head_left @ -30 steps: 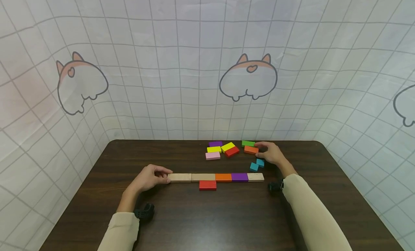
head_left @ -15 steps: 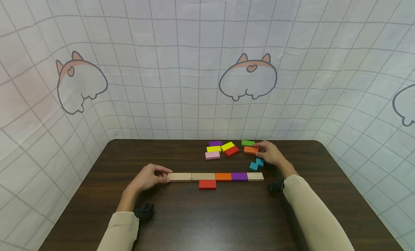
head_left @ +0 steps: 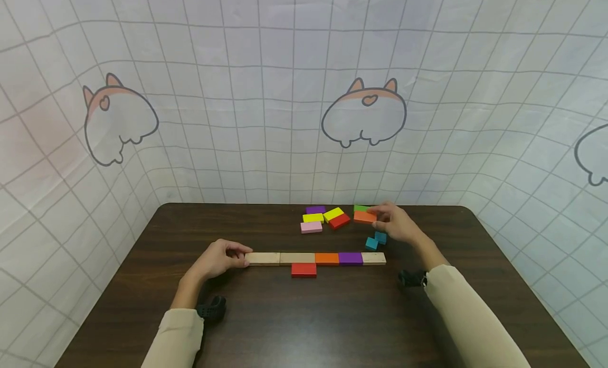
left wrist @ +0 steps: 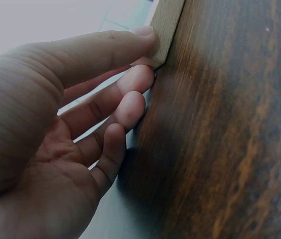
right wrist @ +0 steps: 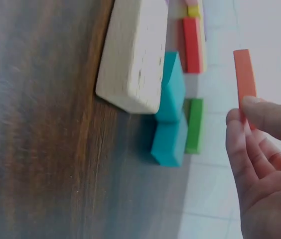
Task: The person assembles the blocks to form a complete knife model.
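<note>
At the left end of a straight row, my left hand [head_left: 217,261] pinches the end of a plain wooden block [head_left: 264,258] between thumb and fingers. A second plain block [head_left: 297,258], an orange block [head_left: 327,258], a purple block [head_left: 350,258] and a short plain block [head_left: 373,258] continue the row to the right. A red block [head_left: 304,270] lies against the row's near side. Towards the back right, my right hand [head_left: 398,224] pinches another orange block [head_left: 364,217] by its right end. The right wrist view shows this orange block [right wrist: 245,74] raised off the table.
Behind the row lie a purple [head_left: 315,210], two yellow, a pink [head_left: 311,227] and a red block [head_left: 339,221]. A green block [head_left: 361,208] is partly hidden behind the held orange one. Two small blue blocks [head_left: 372,244] touch near the right forearm. A patterned cloth [head_left: 266,104] hangs behind the table.
My right hand has lifted the orange block from the table and shifted it slightly left and up, covering part of the green block. My left hand has stayed in place.
</note>
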Motion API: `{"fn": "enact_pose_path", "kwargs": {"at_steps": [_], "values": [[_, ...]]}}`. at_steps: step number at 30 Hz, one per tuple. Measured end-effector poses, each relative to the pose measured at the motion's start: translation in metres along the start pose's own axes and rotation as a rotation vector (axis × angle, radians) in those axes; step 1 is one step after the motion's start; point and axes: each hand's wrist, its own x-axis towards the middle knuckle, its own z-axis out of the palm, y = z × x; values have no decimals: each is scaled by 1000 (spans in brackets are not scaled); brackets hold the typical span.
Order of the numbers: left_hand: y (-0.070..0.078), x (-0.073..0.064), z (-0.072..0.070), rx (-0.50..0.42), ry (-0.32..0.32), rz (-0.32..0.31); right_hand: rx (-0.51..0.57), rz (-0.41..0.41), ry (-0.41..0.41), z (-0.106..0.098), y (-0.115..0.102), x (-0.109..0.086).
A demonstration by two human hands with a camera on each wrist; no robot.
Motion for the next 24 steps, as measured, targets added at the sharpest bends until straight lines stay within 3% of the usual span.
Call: {"fn": "enact_pose_path", "kwargs": {"at_steps": [13, 17, 24], "values": [[0, -1, -1, 0, -1, 4, 23, -126, -85, 8, -39, -44], [0, 0, -1, 0, -4, 7, 36, -164, -103, 15, -44, -57], [1, -1, 0, 0, -11, 20, 5, -164, -148, 30, -46, -74]]}}
